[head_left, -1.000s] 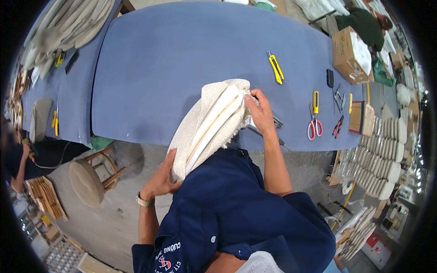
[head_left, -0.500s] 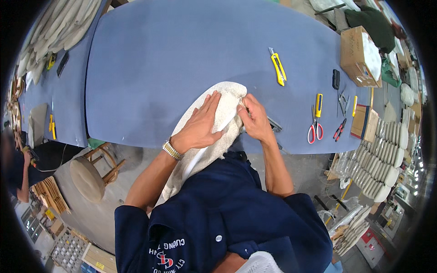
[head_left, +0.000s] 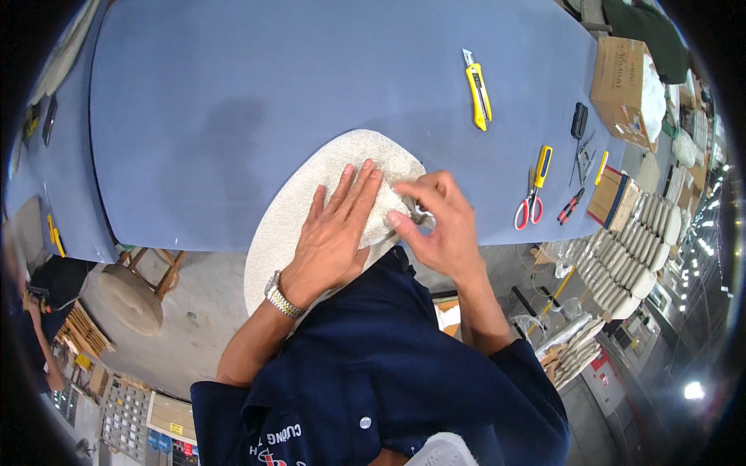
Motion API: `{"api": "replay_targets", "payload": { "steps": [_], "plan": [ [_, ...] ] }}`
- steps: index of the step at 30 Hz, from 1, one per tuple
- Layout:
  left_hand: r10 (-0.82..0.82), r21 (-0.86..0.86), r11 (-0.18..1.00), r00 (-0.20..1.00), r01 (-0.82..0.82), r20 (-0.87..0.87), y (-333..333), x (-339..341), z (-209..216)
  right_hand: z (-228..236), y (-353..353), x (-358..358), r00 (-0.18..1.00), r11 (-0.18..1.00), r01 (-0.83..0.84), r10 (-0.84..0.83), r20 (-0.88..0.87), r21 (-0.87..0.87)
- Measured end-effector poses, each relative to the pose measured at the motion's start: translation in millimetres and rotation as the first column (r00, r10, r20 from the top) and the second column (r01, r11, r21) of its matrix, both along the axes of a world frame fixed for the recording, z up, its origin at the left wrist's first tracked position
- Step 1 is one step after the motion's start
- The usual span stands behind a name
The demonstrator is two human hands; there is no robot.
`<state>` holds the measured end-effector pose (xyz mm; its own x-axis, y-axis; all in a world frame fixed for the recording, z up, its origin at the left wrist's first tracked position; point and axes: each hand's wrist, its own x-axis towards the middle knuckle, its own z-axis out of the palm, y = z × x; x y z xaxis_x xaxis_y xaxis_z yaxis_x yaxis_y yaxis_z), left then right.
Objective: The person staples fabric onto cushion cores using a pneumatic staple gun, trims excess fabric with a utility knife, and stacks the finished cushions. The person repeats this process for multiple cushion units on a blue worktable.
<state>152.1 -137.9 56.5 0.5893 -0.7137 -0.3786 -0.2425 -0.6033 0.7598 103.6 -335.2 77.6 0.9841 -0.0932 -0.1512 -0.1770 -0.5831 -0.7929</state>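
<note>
Cushion (head_left: 287, 221), at near edge of desk (head_left: 311, 70): likely light, soft; best held by its rim (head_left: 255, 260). Your left grip (head_left: 332, 239): spread flat upon it. Your right grip (head_left: 437, 221): curled beside it, hold unclear.

Soft, even indoor light falls across a blue table (head_left: 179, 70), with a faint, soft-edged shadow (head_left: 233, 140) beyond and left of the left hand (head_left: 330, 241). Well to the right of the right hand (head_left: 441, 225), 1 white light (head_left: 694, 391) flares below a string of smaller lamps (head_left: 709, 245). Detail reads clear near the 2 hands; farther out, the fisheye bends straight edges, blurs the background and fades to black.
</note>
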Motion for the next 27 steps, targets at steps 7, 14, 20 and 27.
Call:
{"api": "replay_targets", "payload": {
  "steps": [7, 14, 20, 27],
  "plan": [
    [-0.017, 0.003, 1.000, 1.000, 0.017, 0.009, 0.0, 1.9, -0.9, -9.6, 0.3, -3.2, 1.000, 0.995, 0.008, -0.010, 0.029, 0.101],
    [-0.075, 0.040, 0.996, 0.997, 0.074, 0.036, -2.3, 4.1, -0.4, -10.7, 8.1, -0.3, 0.993, 0.999, 0.042, -0.045, -0.109, -0.024],
    [-0.074, 0.022, 0.997, 0.997, 0.074, 0.016, 1.0, 6.9, 1.4, -13.2, 17.4, -11.7, 0.946, 0.903, 0.313, -0.270, -0.178, 0.295],
    [0.024, -0.025, 0.999, 0.997, -0.023, 0.070, 5.8, -0.5, -1.6, -40.2, 23.0, -24.5, 0.907, 0.817, 0.420, -0.383, -0.174, 0.394]
  ]
}}
